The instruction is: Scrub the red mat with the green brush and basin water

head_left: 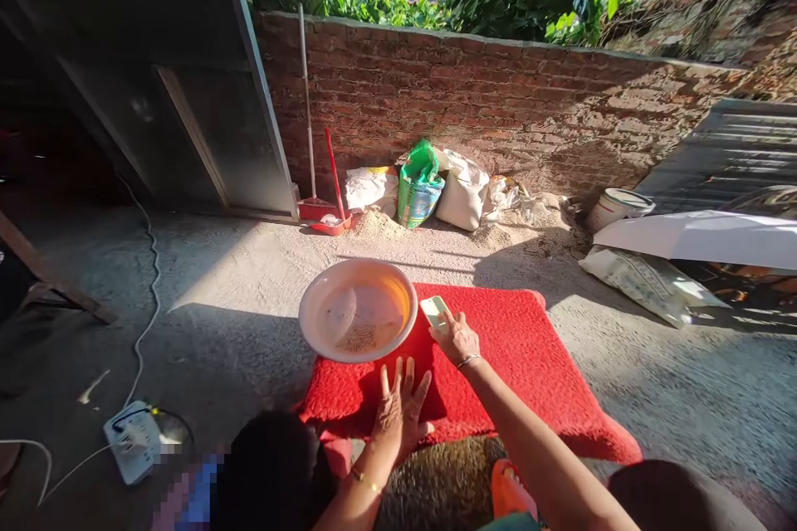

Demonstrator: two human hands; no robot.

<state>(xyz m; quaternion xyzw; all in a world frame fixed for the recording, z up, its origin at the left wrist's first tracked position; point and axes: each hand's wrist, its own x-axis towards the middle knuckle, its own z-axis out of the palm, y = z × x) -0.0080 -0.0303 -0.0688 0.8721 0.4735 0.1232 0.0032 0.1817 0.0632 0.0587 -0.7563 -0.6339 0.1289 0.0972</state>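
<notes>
A thick red mat (510, 348) with a fuzzy surface lies spread out in front of me. My left hand (402, 411) rests flat on its near left part, fingers spread, holding nothing. In my right hand (457, 338) is a flat, pale green rectangular block (434, 311), too small to tell its exact kind. That hand is over the mat, close to the basin's right side. The pale wide basin (310, 323) stands at the mat's far left corner, with shallow water and dark specks in its bottom.
A white power strip (133, 440) with cables lies on the floor at left. Along the brick wall (461, 83) stand a broom (306, 99), a red dustpan (333, 224), a green sack (417, 191) and a pale sack (464, 195). A bucket (616, 209) is at right.
</notes>
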